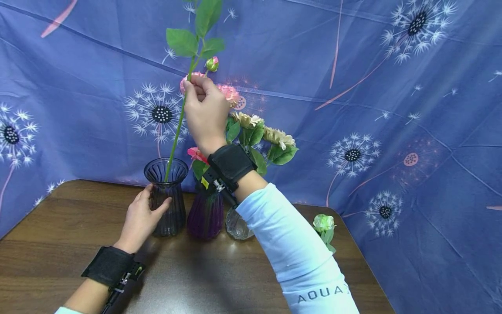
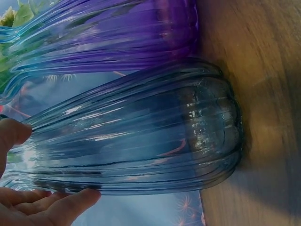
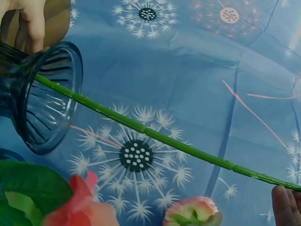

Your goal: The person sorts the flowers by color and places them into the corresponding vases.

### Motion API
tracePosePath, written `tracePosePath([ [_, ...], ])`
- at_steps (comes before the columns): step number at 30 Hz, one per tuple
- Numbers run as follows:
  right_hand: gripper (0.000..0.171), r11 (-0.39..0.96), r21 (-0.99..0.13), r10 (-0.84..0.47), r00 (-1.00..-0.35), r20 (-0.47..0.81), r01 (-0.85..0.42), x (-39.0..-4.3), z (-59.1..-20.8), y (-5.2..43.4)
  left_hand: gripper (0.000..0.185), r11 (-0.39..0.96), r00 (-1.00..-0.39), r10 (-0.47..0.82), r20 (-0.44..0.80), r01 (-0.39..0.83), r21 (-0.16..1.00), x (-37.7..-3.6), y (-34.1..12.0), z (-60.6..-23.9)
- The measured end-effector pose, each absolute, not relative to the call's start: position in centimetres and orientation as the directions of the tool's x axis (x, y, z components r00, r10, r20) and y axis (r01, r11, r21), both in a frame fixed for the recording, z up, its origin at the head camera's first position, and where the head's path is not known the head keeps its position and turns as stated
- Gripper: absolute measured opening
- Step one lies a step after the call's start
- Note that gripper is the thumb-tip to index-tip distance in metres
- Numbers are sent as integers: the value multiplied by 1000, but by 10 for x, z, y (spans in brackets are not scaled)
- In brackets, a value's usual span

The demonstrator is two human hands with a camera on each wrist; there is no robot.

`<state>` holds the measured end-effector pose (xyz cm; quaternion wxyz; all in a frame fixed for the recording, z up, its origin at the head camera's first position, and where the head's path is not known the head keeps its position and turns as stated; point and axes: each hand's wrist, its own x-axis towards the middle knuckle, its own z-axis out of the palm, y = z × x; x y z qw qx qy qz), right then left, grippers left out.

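My right hand (image 1: 205, 107) pinches a long green flower stem (image 1: 179, 126) between thumb and fingers, high above the table. Leaves (image 1: 208, 17) spread from the stem above the hand, and its top lies outside the head view. The stem's lower end is inside the mouth of a dark grey-blue ribbed glass vase (image 1: 168, 213), as the right wrist view also shows. My left hand (image 1: 143, 218) holds that vase below its flared rim, with the thumb on one side and fingers on the other. The vase stands upright on the table.
Close beside it stands a purple vase (image 1: 205, 218) with pink flowers (image 1: 197, 154). A clear glass vase (image 1: 237, 224) is further right, near cream flowers (image 1: 278, 137) and partly behind my right arm. A green-white flower (image 1: 323, 223) lies at the wooden table's (image 1: 188, 279) right side. Blue cloth (image 1: 298, 87) hangs behind.
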<state>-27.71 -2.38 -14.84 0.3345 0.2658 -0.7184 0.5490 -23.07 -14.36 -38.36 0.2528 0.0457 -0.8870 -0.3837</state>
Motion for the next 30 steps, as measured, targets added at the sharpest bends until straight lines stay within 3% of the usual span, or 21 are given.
tracePosePath([
  [30, 22, 388, -617, -126, -702, 701, -685, -289, -201, -43, 65, 711, -834, -286, 472, 145, 688, -234, -143, -388],
])
